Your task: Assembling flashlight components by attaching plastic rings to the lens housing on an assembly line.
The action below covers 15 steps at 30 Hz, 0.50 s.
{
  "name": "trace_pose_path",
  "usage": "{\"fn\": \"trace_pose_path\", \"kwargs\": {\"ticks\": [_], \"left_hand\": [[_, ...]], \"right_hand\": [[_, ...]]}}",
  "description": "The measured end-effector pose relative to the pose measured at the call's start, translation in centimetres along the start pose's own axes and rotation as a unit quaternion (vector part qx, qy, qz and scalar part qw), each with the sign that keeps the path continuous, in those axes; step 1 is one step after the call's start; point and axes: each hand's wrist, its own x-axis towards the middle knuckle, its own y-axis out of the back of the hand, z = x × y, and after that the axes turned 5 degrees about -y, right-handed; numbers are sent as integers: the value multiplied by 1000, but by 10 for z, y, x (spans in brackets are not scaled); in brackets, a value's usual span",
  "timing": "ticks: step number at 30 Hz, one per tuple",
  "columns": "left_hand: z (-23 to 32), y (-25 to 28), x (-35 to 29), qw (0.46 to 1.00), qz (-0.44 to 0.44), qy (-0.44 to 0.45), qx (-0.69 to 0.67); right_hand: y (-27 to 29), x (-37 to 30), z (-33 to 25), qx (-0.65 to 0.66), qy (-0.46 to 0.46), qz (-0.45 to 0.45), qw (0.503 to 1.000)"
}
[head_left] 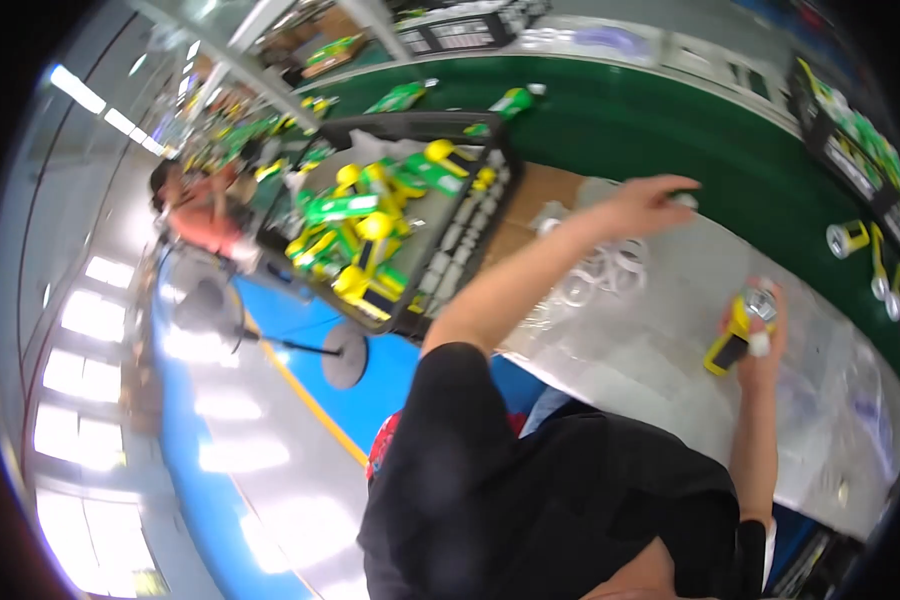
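Note:
In my right hand (770, 325) is a yellow and black flashlight (735, 335), with its silver round head turned up and its body slanting down to the left. A small white piece shows beside that hand's fingers. My left hand (650, 207) reaches out over the far edge of the worktable, beside the green belt. Its fingers curve toward the thumb around a small pale thing, too blurred to name. Several white rings (610, 270) lie on the plastic-covered tabletop (670, 290) below my left forearm.
At the left stands a black crate (500, 185) heaped with yellow and green packaged goods (375, 225). A green conveyor belt (660, 130) runs behind the table, with yellow flashlights (850, 238) at its right. Another person (205, 215) sits far left, near a pedestal fan (210, 305).

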Motion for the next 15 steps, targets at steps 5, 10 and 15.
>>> {"fn": "trace_pose_path", "kwargs": {"ticks": [5, 10, 15], "left_hand": [[71, -46, -4, 929, 53, -134, -340], [83, -70, -23, 935, 138, -322, -63], [80, -78, -22, 921, 172, -350, -7]], "right_hand": [[-5, 13, -8, 24, 2, -33, 999], [13, 18, 28, -12, 12, 48, 999], [29, 23, 39, -104, 68, 29, 992]]}}
